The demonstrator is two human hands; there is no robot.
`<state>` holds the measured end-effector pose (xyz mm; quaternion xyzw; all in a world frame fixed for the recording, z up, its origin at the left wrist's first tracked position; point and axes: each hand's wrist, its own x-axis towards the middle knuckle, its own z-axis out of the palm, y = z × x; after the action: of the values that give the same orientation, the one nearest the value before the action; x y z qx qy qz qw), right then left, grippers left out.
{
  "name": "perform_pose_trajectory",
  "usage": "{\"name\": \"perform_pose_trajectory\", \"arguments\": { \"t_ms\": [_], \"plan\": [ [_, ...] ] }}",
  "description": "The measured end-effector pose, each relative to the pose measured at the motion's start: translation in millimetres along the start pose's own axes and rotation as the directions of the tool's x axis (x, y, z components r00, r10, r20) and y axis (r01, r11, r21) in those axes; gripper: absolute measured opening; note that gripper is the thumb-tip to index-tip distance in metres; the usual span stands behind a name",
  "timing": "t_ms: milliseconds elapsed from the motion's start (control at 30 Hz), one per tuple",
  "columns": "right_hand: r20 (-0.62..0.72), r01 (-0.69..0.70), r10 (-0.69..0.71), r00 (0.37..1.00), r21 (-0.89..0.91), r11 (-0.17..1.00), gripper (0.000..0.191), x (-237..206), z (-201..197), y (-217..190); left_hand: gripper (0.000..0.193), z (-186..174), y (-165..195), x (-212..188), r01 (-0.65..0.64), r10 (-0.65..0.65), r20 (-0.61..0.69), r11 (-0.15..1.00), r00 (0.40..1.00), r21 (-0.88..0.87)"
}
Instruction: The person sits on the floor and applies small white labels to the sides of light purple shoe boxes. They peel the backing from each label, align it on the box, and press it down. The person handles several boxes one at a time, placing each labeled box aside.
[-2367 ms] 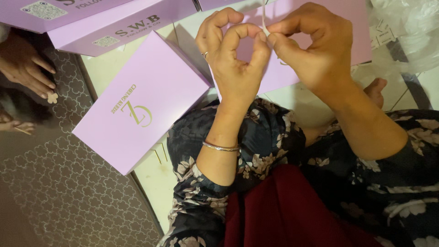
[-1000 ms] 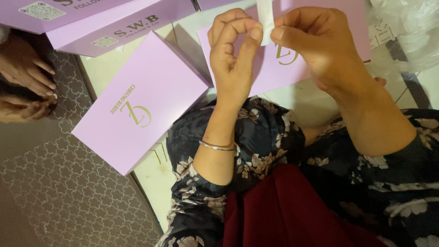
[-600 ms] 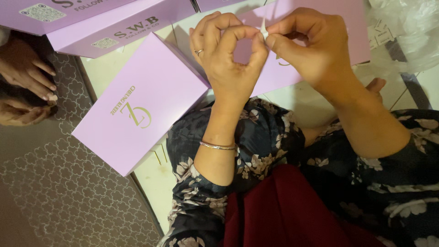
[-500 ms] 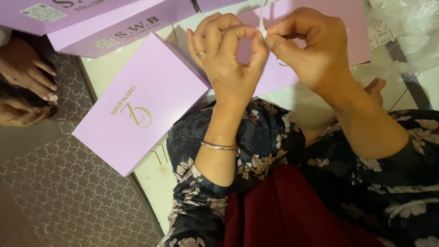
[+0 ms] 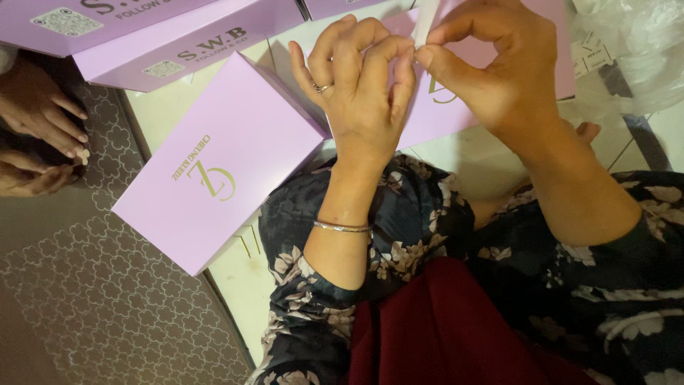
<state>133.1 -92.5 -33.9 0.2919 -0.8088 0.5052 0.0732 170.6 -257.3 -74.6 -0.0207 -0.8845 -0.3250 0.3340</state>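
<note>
Head view, one entry. Left hand: raised over the lap, fingers curled in with the thumb and forefinger tips pinched together right against the right hand's thumb; whether they grip the strip cannot be told; a ring on one finger, a thin metal bangle at the wrist. Right hand: raised beside it, thumb and forefinger clenched on a small white strip, which stands up between the two hands at the top edge of the picture, above the lilac boxes. Lilac box: flat, gold emblem on the lid, lying tilted on the pale tiled floor just left of the left forearm. Second lilac box: behind both hands, largely covered by them. Further lilac boxes: stacked along the top left. Clear plastic wrap: crumpled, top right. Grey patterned mat: lower left. Another person's hands: at the left edge, resting on the mat, well apart. Clothing: dark floral sleeves, dark red fabric in the lap.
</note>
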Motion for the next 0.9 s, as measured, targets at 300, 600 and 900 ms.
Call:
{"name": "perform_pose_trajectory", "arguments": {
  "t_ms": [300,600,900],
  "plan": [
    [-0.03,0.107,-0.11,0.993,-0.081,0.991,0.01,-4,6,5,0.012,-2,6,-2,0.08,-0.078,0.032,0.994,0.996,-0.078],
    [-0.011,0.057,-0.057,0.998,-0.045,0.997,0.01,-5,9,4,0.012,0,5,-3,0.114,-0.11,0.047,0.987,0.993,-0.112],
    [0.068,-0.27,0.266,0.962,0.418,0.868,0.007,-1,9,-1,0.013,4,9,-5,0.16,-0.155,0.041,0.948,0.987,-0.276]
  ]
}}
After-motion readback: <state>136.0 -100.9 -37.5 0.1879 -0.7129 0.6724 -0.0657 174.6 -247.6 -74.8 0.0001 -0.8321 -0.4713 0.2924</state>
